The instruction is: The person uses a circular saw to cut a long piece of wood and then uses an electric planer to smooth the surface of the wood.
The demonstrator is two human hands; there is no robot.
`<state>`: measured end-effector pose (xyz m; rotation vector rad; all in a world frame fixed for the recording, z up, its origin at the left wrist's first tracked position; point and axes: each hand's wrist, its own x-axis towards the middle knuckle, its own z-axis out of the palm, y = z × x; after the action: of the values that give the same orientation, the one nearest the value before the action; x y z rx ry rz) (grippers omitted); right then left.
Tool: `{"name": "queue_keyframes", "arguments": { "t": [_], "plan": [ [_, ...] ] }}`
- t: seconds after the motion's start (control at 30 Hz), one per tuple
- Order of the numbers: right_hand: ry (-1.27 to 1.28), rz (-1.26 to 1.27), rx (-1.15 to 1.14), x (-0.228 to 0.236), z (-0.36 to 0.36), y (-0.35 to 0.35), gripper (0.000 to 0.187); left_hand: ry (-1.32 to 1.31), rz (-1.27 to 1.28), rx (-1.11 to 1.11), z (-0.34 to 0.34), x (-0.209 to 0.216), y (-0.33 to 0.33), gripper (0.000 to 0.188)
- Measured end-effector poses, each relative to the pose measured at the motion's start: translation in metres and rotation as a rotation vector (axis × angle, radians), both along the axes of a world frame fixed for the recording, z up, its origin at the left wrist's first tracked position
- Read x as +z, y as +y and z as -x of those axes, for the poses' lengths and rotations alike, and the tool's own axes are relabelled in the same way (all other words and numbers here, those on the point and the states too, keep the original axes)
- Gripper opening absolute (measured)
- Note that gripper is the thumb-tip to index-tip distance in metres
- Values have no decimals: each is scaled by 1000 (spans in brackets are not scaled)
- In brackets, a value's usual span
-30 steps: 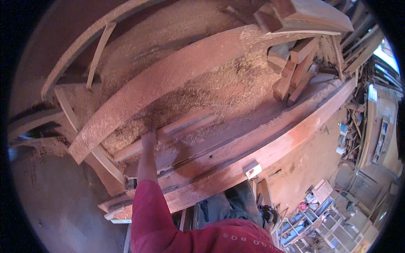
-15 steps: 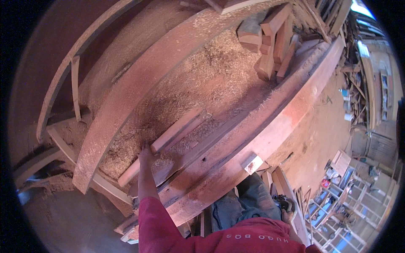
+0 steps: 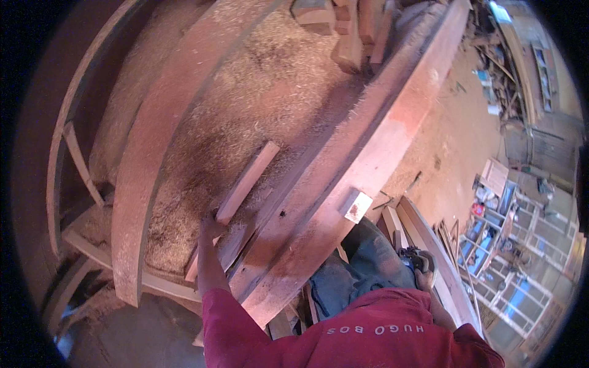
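My left hand (image 3: 211,227) reaches over the sawdust-covered bench, its fingers closed at the near end of a short squared wooden strip (image 3: 248,183). The strip points away to the upper right; shadow partly hides my fingertips. Another wooden piece (image 3: 192,264) shows in part behind my left forearm. Low on the right, beside my leg, my right hand (image 3: 424,280) is wrapped round a dark, metal-looking tool (image 3: 417,259), whose exact kind I cannot make out.
A long curved beam (image 3: 392,141) runs along the bench's near side, with a small pale-ended block (image 3: 357,207) on it. A broad curved plank (image 3: 144,178) lies at left. Wood blocks (image 3: 350,52) are piled at the far end. White-barred frames (image 3: 521,294) stand at right.
My view has shifted and turned, so the bench sits further left and higher. The wooden strip now stands apart from the piece beside it, at my left hand. My right hand and tool show more fully.
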<state>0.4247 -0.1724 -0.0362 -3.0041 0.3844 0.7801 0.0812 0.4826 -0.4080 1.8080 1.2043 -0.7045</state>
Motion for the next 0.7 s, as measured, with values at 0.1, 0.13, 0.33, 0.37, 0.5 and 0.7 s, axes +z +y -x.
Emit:
{"name": "queue_keyframes", "arguments": {
  "t": [0.1,0.13,0.33,0.37,0.5,0.7],
  "plan": [
    [45,50,-35,-1,-10,20,44,-106,34,-87,36,-12,4,95],
    [51,37,-33,-4,-10,28,43,-116,24,-95,47,-17,-5,95],
    [-11,-5,-111,4,6,0,45,21,-216,-48,-22,63,-18,78],
    [57,-28,-146,1,0,4,46,-127,-213,17,-18,73,-16,72],
    [-24,-1,-159,-24,-18,-15,50,-481,-238,107,-43,127,-2,63],
    [-60,-85,-288,-61,-34,-44,55,-608,-250,54,-156,278,20,63]
  ]
}}
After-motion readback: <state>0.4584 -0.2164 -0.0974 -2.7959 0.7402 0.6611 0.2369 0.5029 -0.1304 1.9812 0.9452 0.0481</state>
